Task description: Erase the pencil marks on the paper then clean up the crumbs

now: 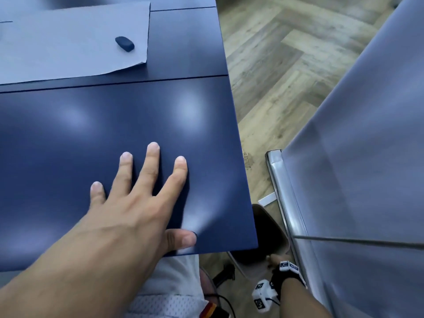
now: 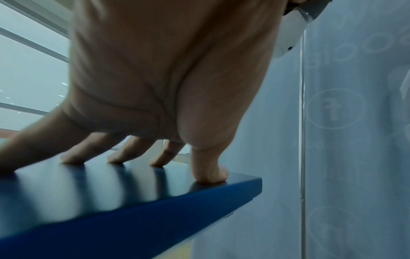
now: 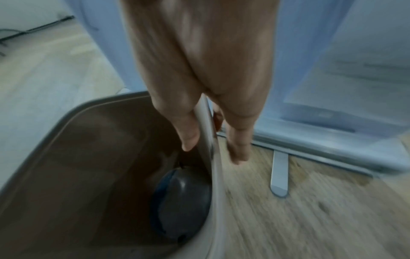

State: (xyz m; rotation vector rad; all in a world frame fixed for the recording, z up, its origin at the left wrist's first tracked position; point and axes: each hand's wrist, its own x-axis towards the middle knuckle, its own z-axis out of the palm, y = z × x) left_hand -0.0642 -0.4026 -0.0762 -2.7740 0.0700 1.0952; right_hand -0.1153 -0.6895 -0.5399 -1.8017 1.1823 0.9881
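Observation:
A sheet of paper [image 1: 68,42] lies at the far left of the dark blue table [image 1: 68,134], with a dark oval eraser [image 1: 124,43] resting on it near its right edge. A short pencil line [image 1: 5,21] shows at the sheet's left. No crumbs can be made out. My left hand [image 1: 146,180] lies flat, fingers spread, on the table [image 2: 111,201] by its near right corner, holding nothing; the left wrist view shows the left hand [image 2: 155,105] with fingertips pressed down. Below the table my right hand [image 3: 213,150] pinches the rim of a brown bin [image 3: 88,108], thumb inside.
The bin [image 1: 268,226] stands on the wooden floor [image 1: 275,65] just right of the table's corner; a dark round object [image 3: 184,201] lies inside it. A tall grey banner [image 1: 344,157] on a metal foot [image 3: 279,175] stands close on the right.

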